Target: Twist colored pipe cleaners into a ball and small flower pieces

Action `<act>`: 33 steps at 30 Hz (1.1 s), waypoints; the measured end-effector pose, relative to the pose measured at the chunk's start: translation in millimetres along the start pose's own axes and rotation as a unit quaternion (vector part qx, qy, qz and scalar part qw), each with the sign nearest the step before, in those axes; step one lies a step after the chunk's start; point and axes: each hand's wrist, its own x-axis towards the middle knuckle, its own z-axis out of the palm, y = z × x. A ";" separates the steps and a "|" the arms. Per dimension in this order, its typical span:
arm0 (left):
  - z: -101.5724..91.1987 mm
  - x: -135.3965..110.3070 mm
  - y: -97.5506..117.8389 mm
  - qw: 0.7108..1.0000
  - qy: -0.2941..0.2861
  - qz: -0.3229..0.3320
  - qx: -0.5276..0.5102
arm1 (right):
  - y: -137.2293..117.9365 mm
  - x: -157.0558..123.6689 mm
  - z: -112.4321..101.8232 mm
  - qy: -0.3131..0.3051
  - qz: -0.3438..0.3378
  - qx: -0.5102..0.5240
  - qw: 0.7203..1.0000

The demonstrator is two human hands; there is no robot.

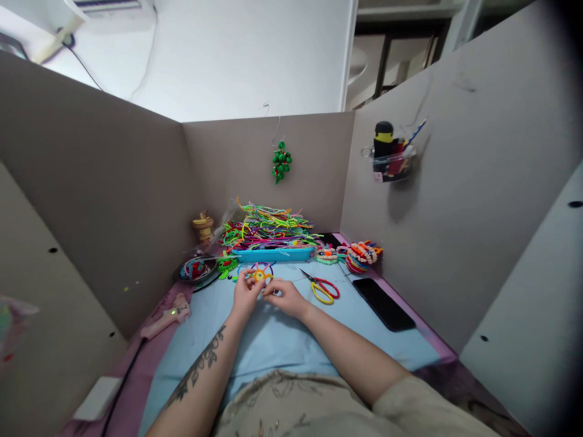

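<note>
My left hand (246,292) and my right hand (285,297) meet over the light blue mat (273,337), fingers pinched together. Between them sits a small pipe-cleaner piece (260,274) with a yellow centre and blue and red loops. The left fingertips pinch its edge; the right fingertips close in just beside it, and what they grip is too small to make out. A tattoo runs along my left forearm.
Red and yellow scissors (322,288) lie right of my hands, a black phone (383,303) beyond them. A heap of coloured pipe cleaners (264,229) rests behind a blue tray (276,254). A bowl (197,269) and pink glue gun (166,317) lie left. Cardboard walls enclose the desk.
</note>
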 end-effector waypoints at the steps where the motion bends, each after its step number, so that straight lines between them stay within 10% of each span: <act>1: 0.0 -0.2 1.7 1.000 0.012 0.004 0.005 | -1.3 -0.8 1.0 -0.038 0.013 0.040 0.998; 5: -0.6 0.1 5.4 0.998 0.053 0.004 0.023 | -1.5 -2.2 2.9 -0.144 0.064 0.193 0.968; 8: -1.2 0.9 3.7 0.998 0.057 0.000 0.022 | 5.2 -0.2 0.7 -0.098 0.081 0.234 0.964; 15: 0.6 1.4 -0.9 0.999 0.027 -0.035 0.004 | 17.8 8.0 -9.0 0.170 0.072 -0.019 0.983; 33: 5.5 -4.5 6.3 0.998 -0.044 -0.053 -0.001 | 12.2 5.8 -6.9 0.183 0.035 -0.152 0.971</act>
